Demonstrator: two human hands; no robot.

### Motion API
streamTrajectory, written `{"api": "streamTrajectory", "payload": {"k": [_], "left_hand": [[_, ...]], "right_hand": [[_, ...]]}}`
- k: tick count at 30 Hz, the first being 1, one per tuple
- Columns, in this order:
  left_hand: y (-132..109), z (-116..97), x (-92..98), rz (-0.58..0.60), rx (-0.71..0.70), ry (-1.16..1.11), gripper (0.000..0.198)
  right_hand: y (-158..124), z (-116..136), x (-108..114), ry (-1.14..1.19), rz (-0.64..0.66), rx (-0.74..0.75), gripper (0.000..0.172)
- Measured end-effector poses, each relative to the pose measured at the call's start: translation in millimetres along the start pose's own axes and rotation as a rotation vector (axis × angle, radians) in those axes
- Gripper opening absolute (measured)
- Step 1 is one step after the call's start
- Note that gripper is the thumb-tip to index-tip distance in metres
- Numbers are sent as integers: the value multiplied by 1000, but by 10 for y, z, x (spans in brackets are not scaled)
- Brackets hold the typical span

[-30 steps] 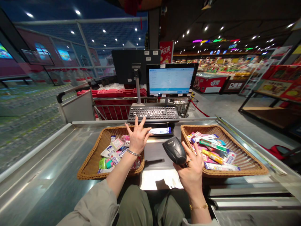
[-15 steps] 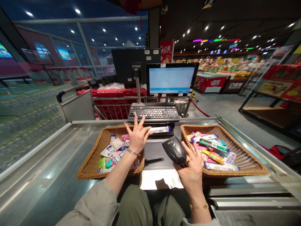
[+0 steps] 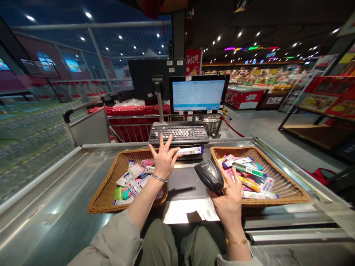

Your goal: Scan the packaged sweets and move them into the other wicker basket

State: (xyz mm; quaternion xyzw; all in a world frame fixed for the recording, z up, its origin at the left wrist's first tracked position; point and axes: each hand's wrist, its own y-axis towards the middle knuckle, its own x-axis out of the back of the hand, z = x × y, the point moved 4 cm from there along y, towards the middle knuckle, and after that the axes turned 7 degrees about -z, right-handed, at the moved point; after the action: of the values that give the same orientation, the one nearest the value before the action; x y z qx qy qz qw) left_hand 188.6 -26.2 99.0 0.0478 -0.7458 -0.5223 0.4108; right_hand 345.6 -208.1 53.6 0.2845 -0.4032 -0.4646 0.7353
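The barcode scanner (image 3: 208, 174) has shifted slightly rightward, gripped in the right hand (image 3: 227, 195); the left hand (image 3: 164, 160) is held wide open just beside a blue-and-white box (image 3: 190, 150). "Dove" is read on a packet (image 3: 149, 169) in the left wicker basket (image 3: 109, 188).

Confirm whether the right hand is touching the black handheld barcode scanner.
Touching. The head view shows the right hand holding the black handheld barcode scanner, with the fingers curled up against its side and its lower end resting against the palm.

Most package labels (image 3: 130, 183) too small to read, scanner (image 3: 208, 174) handle hidden by right fingers (image 3: 229, 181)
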Motion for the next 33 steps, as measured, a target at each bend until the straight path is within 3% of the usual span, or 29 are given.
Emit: {"api": "streamTrajectory", "payload": {"k": [5, 10, 18, 27, 33], "left_hand": [[37, -103, -56, -11, -20, -17, 19], [60, -231, -117, -11, -32, -37, 19], [87, -407, -200, -6, -57, -52, 19], [129, -596, -253, 14, -70, -89, 19], [157, -727, -308, 24, -84, -111, 19]], "right_hand": [[26, -85, 85, -48, -50, 7, 28], [34, -196, 156, -55, -83, -3, 43], [45, -323, 291, -63, -143, -28, 36], [37, -490, 446, -103, -256, -161, 57], [32, -634, 561, -177, -372, -197, 57]]}}
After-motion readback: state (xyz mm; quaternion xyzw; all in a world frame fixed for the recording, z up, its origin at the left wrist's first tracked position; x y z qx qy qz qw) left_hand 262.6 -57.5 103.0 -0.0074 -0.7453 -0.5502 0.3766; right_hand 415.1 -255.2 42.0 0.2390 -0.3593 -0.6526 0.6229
